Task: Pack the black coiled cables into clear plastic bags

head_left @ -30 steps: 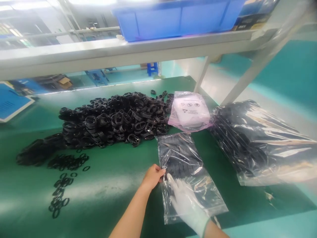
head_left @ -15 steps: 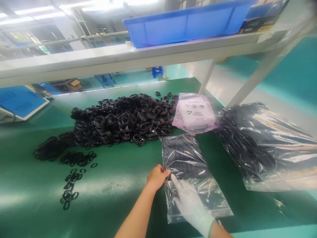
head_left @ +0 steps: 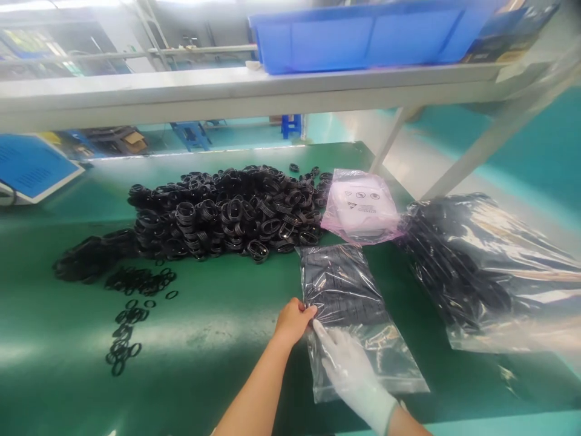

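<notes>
A clear plastic bag point(head_left: 367, 348) lies flat on the green table, its far part filled with closely packed black pieces point(head_left: 342, 284). My bare left hand point(head_left: 295, 320) pinches the bag's left edge, about halfway along. Beside it, my right hand point(head_left: 349, 366), in a white glove, lies over the near part of the bag with fingers stretched out. Its index fingertip is close to my left thumb. Whether the gloved hand is on top of the film or inside it, I cannot tell.
Black rings are heaped point(head_left: 227, 212) at the back, with loose rings point(head_left: 122, 333) at left. A pink-tinted bag point(head_left: 363, 209) holds something white. A large clear bag point(head_left: 494, 272) of black items lies right. Above runs a shelf point(head_left: 181, 100) bearing a blue bin point(head_left: 363, 39).
The camera view has shifted, so the whole scene sits slightly farther right. Both hands keep nearly the same place on the bag.
</notes>
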{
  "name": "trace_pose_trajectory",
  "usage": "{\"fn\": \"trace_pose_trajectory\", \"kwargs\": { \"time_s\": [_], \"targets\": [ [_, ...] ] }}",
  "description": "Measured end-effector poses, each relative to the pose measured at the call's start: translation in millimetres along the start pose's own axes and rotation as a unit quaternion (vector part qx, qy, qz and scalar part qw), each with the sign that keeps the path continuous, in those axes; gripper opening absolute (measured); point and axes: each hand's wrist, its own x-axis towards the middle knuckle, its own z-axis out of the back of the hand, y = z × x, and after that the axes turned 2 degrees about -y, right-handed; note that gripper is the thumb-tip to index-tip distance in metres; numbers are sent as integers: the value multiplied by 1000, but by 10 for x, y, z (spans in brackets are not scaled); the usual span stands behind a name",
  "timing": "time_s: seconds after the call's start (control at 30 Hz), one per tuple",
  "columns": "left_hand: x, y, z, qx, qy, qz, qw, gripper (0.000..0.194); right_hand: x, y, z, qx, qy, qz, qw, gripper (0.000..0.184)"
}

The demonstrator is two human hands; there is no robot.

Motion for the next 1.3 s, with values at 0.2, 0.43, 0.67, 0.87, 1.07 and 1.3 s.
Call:
{"fn": "trace_pose_trajectory", "kwargs": {
  "time_s": [0.2, 0.43, 0.67, 0.87, 1.07, 1.3],
  "targets": [
    [57, 51, -15, 3, 12, -3, 1000, 29, 12, 53, -44, -54, -17, -14, 998, 66],
    [23, 2, 35, -13, 49, 0, 999, 28, 43, 79, -50, -26, -9, -29, 999, 70],
    [-376, 258, 278, 18, 79, -4, 997, 17, -86, 69, -14, -44, 7, -14, 999, 67],
    [-1121, 380, -88, 230, 115, 24, 966, 28, -39, 140, -45, -25, 25, -4, 999, 50],
    [-1269, 279, -447, 280, 46, 64, 957, 26, 104, 198, 10, -10, 58, -44, 997, 49],
    [-1230, 398, -363, 281, 50, 35, 958, 28, 144, 236, -17, -6, 45, -56, 997, 48]
  ]
}}
